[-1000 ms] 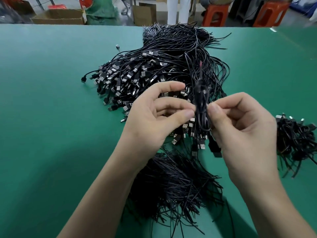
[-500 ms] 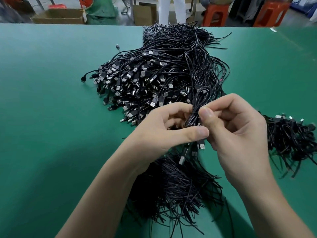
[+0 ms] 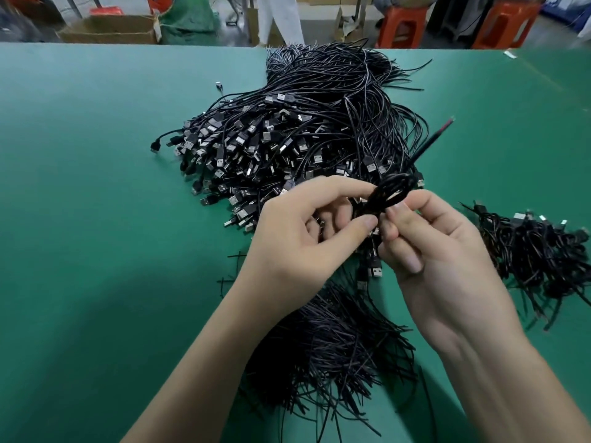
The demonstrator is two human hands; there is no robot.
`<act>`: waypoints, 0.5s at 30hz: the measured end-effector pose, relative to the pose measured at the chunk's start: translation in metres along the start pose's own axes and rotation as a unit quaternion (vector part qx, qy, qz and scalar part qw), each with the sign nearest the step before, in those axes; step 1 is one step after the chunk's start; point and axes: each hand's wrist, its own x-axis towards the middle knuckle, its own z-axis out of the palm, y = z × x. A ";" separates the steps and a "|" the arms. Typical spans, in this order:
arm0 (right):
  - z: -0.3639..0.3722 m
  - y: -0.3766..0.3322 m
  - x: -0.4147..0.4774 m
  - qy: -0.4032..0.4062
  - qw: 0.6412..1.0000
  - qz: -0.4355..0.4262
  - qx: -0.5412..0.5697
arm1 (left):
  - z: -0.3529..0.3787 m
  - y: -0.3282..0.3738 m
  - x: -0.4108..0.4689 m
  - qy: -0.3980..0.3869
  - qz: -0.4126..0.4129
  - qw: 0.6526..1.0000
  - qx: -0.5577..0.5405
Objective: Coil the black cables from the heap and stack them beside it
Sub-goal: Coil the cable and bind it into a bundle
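A large heap of black USB cables (image 3: pixel 303 132) covers the middle of the green table (image 3: pixel 96 219). In front of it both hands hold one small coiled cable (image 3: pixel 388 193). My left hand (image 3: pixel 300 241) pinches the coil between thumb and forefinger from the left. My right hand (image 3: pixel 428 247) pinches it from the right. The cable's loose end, with a red tip (image 3: pixel 447 123), sticks up to the right. A stack of coiled cables (image 3: pixel 537 254) lies at the right. The coil's USB plug (image 3: pixel 375 271) hangs below the fingers.
A spread of loose black cable ends (image 3: pixel 329 346) lies under my forearms near the front edge. Beyond the far table edge stand cardboard boxes (image 3: pixel 108 28), orange stools (image 3: pixel 403 25) and a person's white trouser legs (image 3: pixel 278 17).
The coil has gone from a long upright bundle to a tight small loop. The loose red-tipped end has swung from pointing up to pointing up and right. Both hands dropped slightly.
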 end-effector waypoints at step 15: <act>0.001 0.006 0.001 0.040 0.996 -0.034 -0.074 | -0.001 -0.003 0.004 -0.010 -0.132 0.978 -0.158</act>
